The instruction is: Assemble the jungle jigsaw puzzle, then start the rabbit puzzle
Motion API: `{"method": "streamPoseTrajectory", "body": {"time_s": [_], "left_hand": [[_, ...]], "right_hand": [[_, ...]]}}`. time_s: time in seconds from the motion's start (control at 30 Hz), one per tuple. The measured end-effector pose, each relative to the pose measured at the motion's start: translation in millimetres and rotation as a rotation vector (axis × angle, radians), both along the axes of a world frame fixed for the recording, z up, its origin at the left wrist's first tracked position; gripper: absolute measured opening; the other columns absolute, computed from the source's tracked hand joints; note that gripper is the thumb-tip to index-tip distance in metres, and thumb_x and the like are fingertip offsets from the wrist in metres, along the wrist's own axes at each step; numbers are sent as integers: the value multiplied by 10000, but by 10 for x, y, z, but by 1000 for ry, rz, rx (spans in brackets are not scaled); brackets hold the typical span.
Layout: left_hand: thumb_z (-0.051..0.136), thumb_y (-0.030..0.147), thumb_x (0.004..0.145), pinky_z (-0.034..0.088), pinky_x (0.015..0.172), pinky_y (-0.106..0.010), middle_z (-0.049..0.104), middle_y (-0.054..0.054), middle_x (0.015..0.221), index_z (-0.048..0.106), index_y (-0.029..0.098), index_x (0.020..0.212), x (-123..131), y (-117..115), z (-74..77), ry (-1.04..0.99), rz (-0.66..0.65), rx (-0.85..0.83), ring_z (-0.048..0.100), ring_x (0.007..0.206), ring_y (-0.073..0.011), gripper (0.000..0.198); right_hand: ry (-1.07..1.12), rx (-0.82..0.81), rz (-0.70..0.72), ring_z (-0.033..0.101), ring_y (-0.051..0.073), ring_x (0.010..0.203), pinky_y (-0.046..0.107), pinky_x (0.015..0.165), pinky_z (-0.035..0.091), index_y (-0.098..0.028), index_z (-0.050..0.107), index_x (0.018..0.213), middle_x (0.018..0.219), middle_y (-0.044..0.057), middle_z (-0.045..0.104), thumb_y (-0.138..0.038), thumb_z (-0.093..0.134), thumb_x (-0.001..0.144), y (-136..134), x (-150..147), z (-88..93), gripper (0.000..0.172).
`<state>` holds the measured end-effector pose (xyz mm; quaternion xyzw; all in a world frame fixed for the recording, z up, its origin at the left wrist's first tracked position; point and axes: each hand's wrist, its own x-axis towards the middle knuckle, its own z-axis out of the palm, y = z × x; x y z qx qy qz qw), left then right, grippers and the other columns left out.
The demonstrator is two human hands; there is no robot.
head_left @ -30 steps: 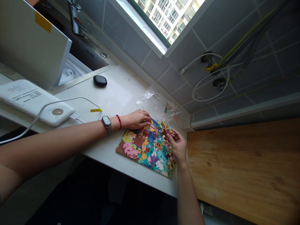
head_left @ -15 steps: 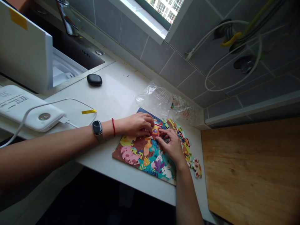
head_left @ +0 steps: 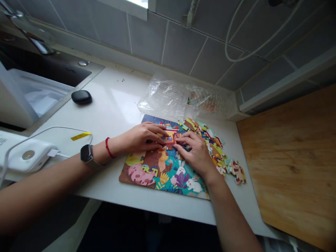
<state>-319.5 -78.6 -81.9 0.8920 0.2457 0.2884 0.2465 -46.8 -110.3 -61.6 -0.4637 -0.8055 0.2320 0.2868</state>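
A colourful jigsaw puzzle board (head_left: 147, 176) with pigs, rabbits and plants lies on the white counter. My left hand (head_left: 143, 137) rests over its upper left part, fingers bent onto the red and yellow pieces. Opposite it, my right hand (head_left: 193, 148) pinches the edge of a red-bordered puzzle piece (head_left: 170, 138) between thumb and forefinger, low against the board. What lies under my left fingertips is partly hidden. Loose puzzle pieces (head_left: 216, 152) are heaped along the board's right side.
Crumpled clear plastic (head_left: 165, 96) lies behind the board. A black oval case (head_left: 81, 97), a white power bank (head_left: 28, 154) with its cable and a sink (head_left: 88, 68) are on the left. A wooden board (head_left: 294, 164) stands at the right.
The view has shifted, showing less of the window and more of the counter's right part. Both hands stay over the same red and yellow area, with small finger movements.
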Motion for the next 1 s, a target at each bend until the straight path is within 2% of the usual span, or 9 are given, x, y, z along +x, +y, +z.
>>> {"method": "streamPoseTrajectory", "body": {"time_s": [0.17, 0.3, 0.5, 0.63, 0.77, 1.0], "left_hand": [[695, 273, 1011, 540, 1159, -503, 753, -65, 1324, 841, 282, 1077, 4, 14, 4, 9, -13, 28, 661, 1314, -257, 160], [700, 274, 1008, 553, 1144, -523, 708, -77, 1407, 828, 279, 1125, 9, -8, 41, 44, 21, 44, 635, 1345, -264, 173], [700, 252, 1004, 582, 1092, -534, 712, -87, 1397, 815, 285, 1179, 12, -30, 36, 65, 41, 100, 612, 1367, -289, 212], [706, 272, 1004, 595, 1051, -522, 727, -70, 1369, 816, 288, 1153, 47, -54, 26, 78, 72, 149, 645, 1310, -285, 186], [727, 303, 992, 602, 1013, -506, 773, -67, 1248, 818, 250, 1061, 114, -103, 32, 65, 143, 170, 676, 1227, -277, 126], [718, 252, 992, 606, 975, -468, 781, -77, 1161, 792, 218, 1014, 194, -158, 77, 55, 210, 141, 700, 1141, -252, 85]], "right_hand": [[3, 13, -3, 699, 199, 909, 342, 832, 579, -231, 801, 1024, 979, 45, 716, -300, 722, 961, -3, 6, -34, 123], [7, 16, -2, 691, 189, 879, 325, 807, 551, -230, 795, 950, 952, 32, 713, -283, 726, 951, 4, 6, -54, 88], [-12, -19, 22, 665, 189, 840, 325, 782, 514, -221, 753, 866, 881, 20, 697, -262, 756, 931, 6, 22, -49, 76], [-57, -47, 50, 667, 200, 891, 331, 803, 510, -218, 756, 914, 946, 37, 699, -271, 764, 943, -8, 21, -14, 61], [-79, -56, 44, 674, 209, 909, 332, 805, 512, -230, 774, 950, 973, 37, 687, -299, 786, 933, -21, 3, 6, 72], [-74, -68, 62, 685, 211, 943, 344, 839, 539, -251, 797, 1030, 1041, 48, 698, -299, 757, 952, -35, -24, -1, 100]]}}
